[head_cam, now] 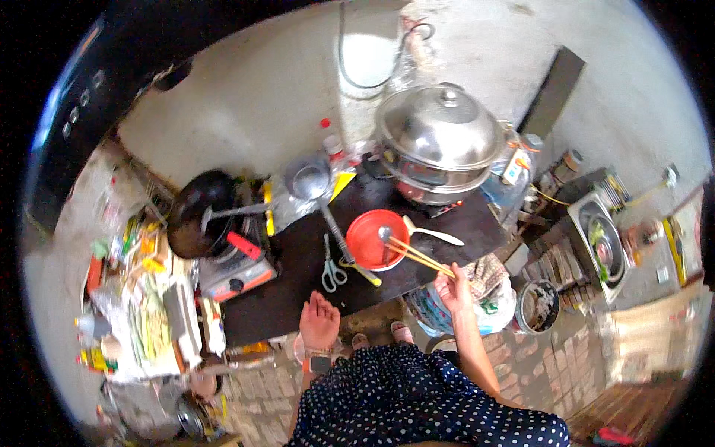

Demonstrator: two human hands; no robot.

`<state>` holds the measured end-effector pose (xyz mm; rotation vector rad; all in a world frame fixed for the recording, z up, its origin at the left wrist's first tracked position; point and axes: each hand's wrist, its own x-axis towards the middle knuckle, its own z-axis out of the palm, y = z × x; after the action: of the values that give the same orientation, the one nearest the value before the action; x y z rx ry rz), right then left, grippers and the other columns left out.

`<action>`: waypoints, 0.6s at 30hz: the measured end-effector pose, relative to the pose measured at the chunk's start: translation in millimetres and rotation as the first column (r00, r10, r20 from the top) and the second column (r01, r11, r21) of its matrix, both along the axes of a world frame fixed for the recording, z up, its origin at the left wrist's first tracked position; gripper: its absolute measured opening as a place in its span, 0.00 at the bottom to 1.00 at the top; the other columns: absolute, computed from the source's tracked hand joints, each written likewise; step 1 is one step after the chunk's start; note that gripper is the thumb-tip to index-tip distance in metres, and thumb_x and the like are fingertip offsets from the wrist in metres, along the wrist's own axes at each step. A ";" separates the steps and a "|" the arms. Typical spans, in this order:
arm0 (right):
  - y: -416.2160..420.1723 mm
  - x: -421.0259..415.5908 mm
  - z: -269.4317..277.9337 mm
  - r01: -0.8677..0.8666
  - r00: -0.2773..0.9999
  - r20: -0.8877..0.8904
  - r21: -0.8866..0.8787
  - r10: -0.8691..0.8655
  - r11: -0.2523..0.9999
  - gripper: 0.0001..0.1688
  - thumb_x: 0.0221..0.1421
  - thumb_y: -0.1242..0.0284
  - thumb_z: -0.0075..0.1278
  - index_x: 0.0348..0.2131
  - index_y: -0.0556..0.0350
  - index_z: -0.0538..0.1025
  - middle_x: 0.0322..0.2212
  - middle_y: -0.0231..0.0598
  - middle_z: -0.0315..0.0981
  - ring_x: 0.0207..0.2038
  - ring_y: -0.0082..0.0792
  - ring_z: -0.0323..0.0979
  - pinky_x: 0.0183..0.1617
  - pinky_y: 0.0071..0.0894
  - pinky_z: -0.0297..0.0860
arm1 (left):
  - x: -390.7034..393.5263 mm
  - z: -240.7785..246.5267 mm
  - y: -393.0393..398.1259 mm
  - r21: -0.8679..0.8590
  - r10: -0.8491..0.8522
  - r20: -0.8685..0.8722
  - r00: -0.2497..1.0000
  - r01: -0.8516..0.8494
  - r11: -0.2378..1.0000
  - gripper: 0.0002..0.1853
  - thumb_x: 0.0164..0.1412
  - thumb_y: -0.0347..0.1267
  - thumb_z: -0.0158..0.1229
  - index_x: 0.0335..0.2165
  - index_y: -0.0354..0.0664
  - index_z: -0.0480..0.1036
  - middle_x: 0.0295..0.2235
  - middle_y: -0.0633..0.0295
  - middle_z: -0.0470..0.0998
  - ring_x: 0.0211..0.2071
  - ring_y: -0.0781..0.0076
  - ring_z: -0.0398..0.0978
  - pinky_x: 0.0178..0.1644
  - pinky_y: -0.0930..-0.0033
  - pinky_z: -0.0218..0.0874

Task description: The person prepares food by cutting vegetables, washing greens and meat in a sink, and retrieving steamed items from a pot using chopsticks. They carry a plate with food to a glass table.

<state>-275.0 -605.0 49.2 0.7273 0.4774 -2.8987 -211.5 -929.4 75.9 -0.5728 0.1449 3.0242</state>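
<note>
My right hand (453, 288) holds a pair of wooden chopsticks (420, 256) at the table's front edge. Their tips reach into a red bowl (364, 233), where a small shiny metal spoon-like piece (385, 232) shows beside them. A pale spoon (438, 234) lies just right of the bowl. My left hand (320, 322) is raised near the table edge, fingers extended and nothing in it. Scissors (330, 274) with pale handles lie beyond that hand. A metal ladle (330, 220) stretches toward the bowl, near a handle with a yellow-green tip (371, 277).
A lidded steel steamer pot (441, 131) stands at the dark table's (251, 319) back right. Left are a portable gas stove (237, 274), a black wok (192, 215) and a crowded side surface (184, 313). Plastic bags (497, 310) and a bucket (537, 306) sit below right.
</note>
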 end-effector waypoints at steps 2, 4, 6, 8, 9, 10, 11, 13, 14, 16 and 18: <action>1.4 -1.4 3.8 0.002 0.999 0.051 0.012 -0.002 1.000 0.15 0.53 0.65 0.43 0.30 0.62 0.68 0.18 0.40 0.66 0.19 0.28 0.64 0.22 0.20 0.64 | -1.9 2.1 1.8 0.001 0.020 0.013 1.000 -0.020 1.000 0.14 0.57 0.38 0.45 0.39 0.44 0.69 0.36 0.66 0.72 0.33 0.72 0.68 0.39 0.68 0.58; 5.6 -3.2 4.2 0.033 0.988 0.151 0.038 -0.038 0.999 0.15 0.53 0.65 0.43 0.31 0.60 0.68 0.18 0.38 0.66 0.20 0.26 0.64 0.21 0.18 0.63 | -5.0 8.9 6.6 -0.032 0.024 0.040 0.999 -0.023 0.999 0.13 0.56 0.38 0.47 0.38 0.45 0.69 0.33 0.67 0.72 0.31 0.73 0.67 0.38 0.68 0.58; 15.4 -2.0 -5.8 -0.008 0.994 0.107 0.017 0.006 1.000 0.15 0.53 0.64 0.44 0.32 0.60 0.68 0.19 0.37 0.67 0.21 0.25 0.65 0.24 0.19 0.64 | -8.2 19.5 11.3 -0.028 0.043 0.106 0.993 -0.041 0.999 0.12 0.56 0.37 0.47 0.37 0.44 0.70 0.31 0.68 0.73 0.31 0.73 0.68 0.37 0.69 0.59; 16.8 -5.7 -10.8 -0.006 0.991 0.131 0.007 0.005 1.000 0.15 0.53 0.65 0.43 0.32 0.61 0.69 0.19 0.37 0.68 0.21 0.25 0.65 0.26 0.21 0.65 | -8.6 22.3 9.4 -0.045 0.069 0.121 0.990 -0.064 0.997 0.11 0.56 0.36 0.47 0.35 0.43 0.70 0.29 0.68 0.73 0.31 0.74 0.68 0.36 0.70 0.60; 17.7 -6.6 -14.5 -0.051 0.995 0.086 -0.017 0.052 0.999 0.15 0.52 0.66 0.45 0.32 0.61 0.69 0.20 0.38 0.68 0.22 0.26 0.66 0.27 0.22 0.65 | -5.5 21.9 6.4 -0.057 0.091 0.127 0.988 -0.085 0.995 0.10 0.55 0.35 0.48 0.34 0.43 0.70 0.28 0.68 0.72 0.30 0.74 0.69 0.36 0.71 0.60; 18.1 -7.9 -18.1 -0.097 0.994 0.041 -0.041 0.099 0.994 0.15 0.50 0.66 0.46 0.32 0.61 0.69 0.22 0.39 0.69 0.23 0.27 0.67 0.28 0.22 0.65 | 0.8 20.7 4.2 -0.068 0.114 0.133 0.984 -0.106 0.992 0.09 0.55 0.34 0.48 0.33 0.43 0.70 0.27 0.68 0.72 0.30 0.75 0.69 0.35 0.72 0.61; 18.4 -9.3 -21.5 -0.146 0.989 -0.006 -0.065 0.146 0.987 0.15 0.49 0.67 0.48 0.32 0.62 0.70 0.23 0.40 0.70 0.24 0.28 0.68 0.29 0.23 0.66 | 8.5 10.7 2.1 -0.020 0.100 0.168 0.981 -0.098 0.995 0.09 0.55 0.34 0.47 0.33 0.42 0.70 0.28 0.66 0.73 0.29 0.74 0.69 0.35 0.71 0.61; 17.4 -16.1 -20.9 -0.209 0.978 0.007 -0.067 0.210 0.976 0.14 0.48 0.67 0.49 0.31 0.62 0.70 0.23 0.40 0.69 0.25 0.29 0.67 0.29 0.22 0.64 | 20.7 -5.9 -11.1 0.069 0.115 0.206 0.972 -0.132 0.989 0.10 0.55 0.33 0.46 0.33 0.41 0.70 0.28 0.63 0.73 0.29 0.73 0.70 0.33 0.71 0.61; 16.7 -17.1 -18.7 -0.183 0.982 0.029 -0.058 0.185 0.981 0.14 0.48 0.67 0.49 0.30 0.61 0.70 0.22 0.38 0.70 0.25 0.28 0.67 0.29 0.23 0.64 | 24.7 -11.2 -9.4 0.180 0.116 0.212 0.970 -0.156 0.971 0.08 0.54 0.31 0.47 0.30 0.40 0.70 0.25 0.62 0.73 0.26 0.72 0.70 0.32 0.70 0.61; 20.0 -26.2 -20.3 -0.259 0.966 0.007 -0.005 0.259 0.966 0.14 0.50 0.65 0.46 0.30 0.60 0.71 0.20 0.35 0.70 0.23 0.25 0.67 0.29 0.22 0.64 | 27.3 -26.1 -7.7 0.120 0.135 0.275 0.952 -0.174 0.977 0.05 0.52 0.30 0.51 0.27 0.40 0.70 0.21 0.66 0.72 0.25 0.75 0.69 0.29 0.74 0.61; 28.2 -34.9 -26.0 -0.342 0.940 -0.033 -0.045 0.340 0.939 0.17 0.52 0.63 0.43 0.31 0.61 0.70 0.23 0.38 0.70 0.23 0.25 0.66 0.29 0.22 0.64 | 18.4 -39.0 -2.7 0.168 0.114 0.310 0.944 -0.173 0.970 0.05 0.52 0.29 0.50 0.28 0.39 0.70 0.21 0.65 0.71 0.22 0.75 0.68 0.28 0.75 0.61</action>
<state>-309.9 -576.8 23.2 0.5397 0.4778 -2.5865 -193.1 -932.2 36.9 -1.0510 -0.2134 2.9893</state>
